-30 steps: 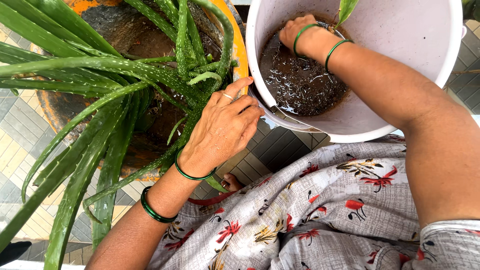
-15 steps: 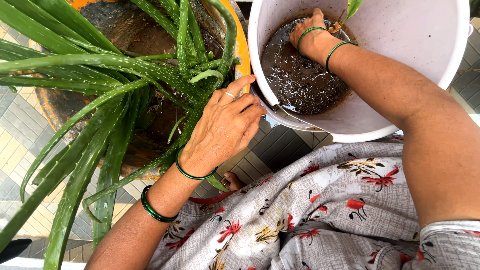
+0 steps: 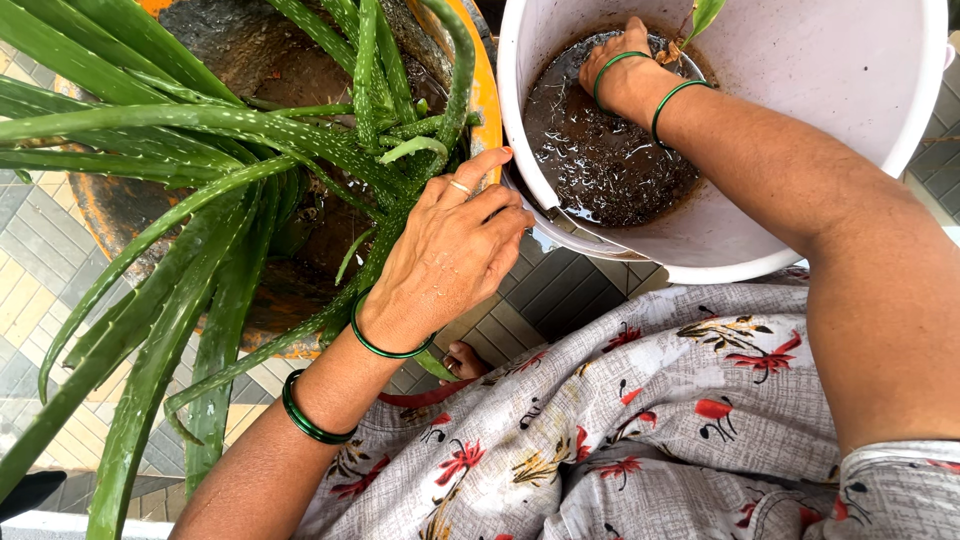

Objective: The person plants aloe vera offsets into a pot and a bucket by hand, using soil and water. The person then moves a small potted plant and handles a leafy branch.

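My left hand [image 3: 445, 255] lies over the rim of the orange pot [image 3: 483, 100], fingers curled down on it and reaching the white bucket's edge. A large aloe plant [image 3: 200, 130] fills that pot, its leaves brushing my wrist. My right hand [image 3: 620, 70] is deep inside the white bucket [image 3: 800, 60], dipped in muddy brown water [image 3: 600, 160]. Its fingers are hidden in the mud at the base of a small green-leafed plant [image 3: 703, 15] by the far wall. Both wrists wear green bangles.
The pot and the bucket stand side by side on a patterned tiled floor [image 3: 555, 295]. My lap, in a grey floral dress [image 3: 650, 420], fills the lower right. A toe [image 3: 462, 362] shows below my left hand.
My right hand has slid across the muddy water toward the small plant at the bucket's far side. My left hand has stayed on the pot rim.
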